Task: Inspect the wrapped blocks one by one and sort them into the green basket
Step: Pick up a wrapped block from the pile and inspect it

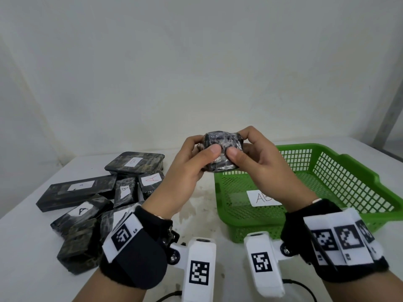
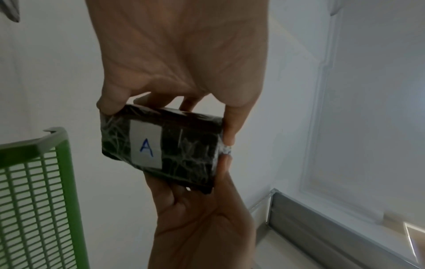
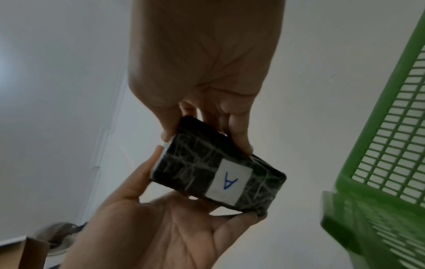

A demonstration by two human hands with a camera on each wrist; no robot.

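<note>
Both hands hold one wrapped block (image 1: 220, 153) raised above the white table (image 1: 26, 247), at the near left corner of the green basket (image 1: 340, 171). The left hand (image 1: 187, 171) has its thumb pressed on the near face and its fingers curled round the far side. The right hand (image 1: 259, 162) grips the opposite end in the same manner, thumb in front, fingers behind. The thumbs lie close together on the block's near face. The block is dark, bound in clear film. The wrist views show a white label (image 2: 146, 145) on its far face, marked with a blue letter A.

The basket stands on the right of the table. A white paper (image 1: 261, 198) marked AB lies on its mesh floor; no block shows in the visible part of it. On the left of the table lies a pile of wrapped blocks (image 1: 91, 197), touching and overlapping. Their labels read A or B where legible.
</note>
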